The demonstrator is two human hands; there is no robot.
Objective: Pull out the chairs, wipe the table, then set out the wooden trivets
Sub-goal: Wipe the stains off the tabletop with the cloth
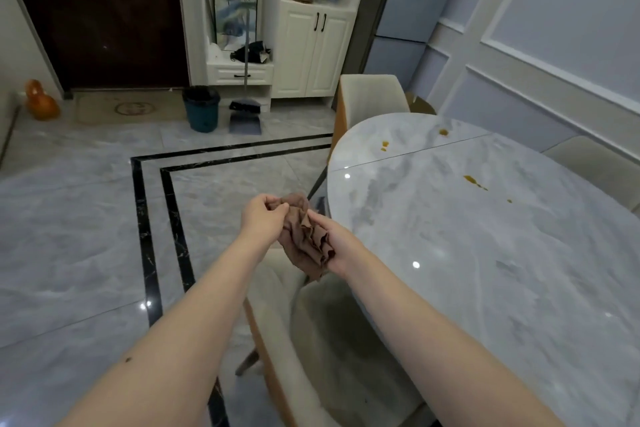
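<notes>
I stand on a glossy grey marble floor (69,236) crossed by two black inlay strips (166,191). Ahead is a dark door (104,10) with a mat (128,109) before it — beside it a white cabinet (311,52), a teal bin (201,108), a dustpan (245,120). Pale blue panelled wall (554,28) on my right.

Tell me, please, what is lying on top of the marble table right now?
Only orange-brown spills show on the table; its near right end is out of frame. The cloth is off it, in both hands.
</notes>
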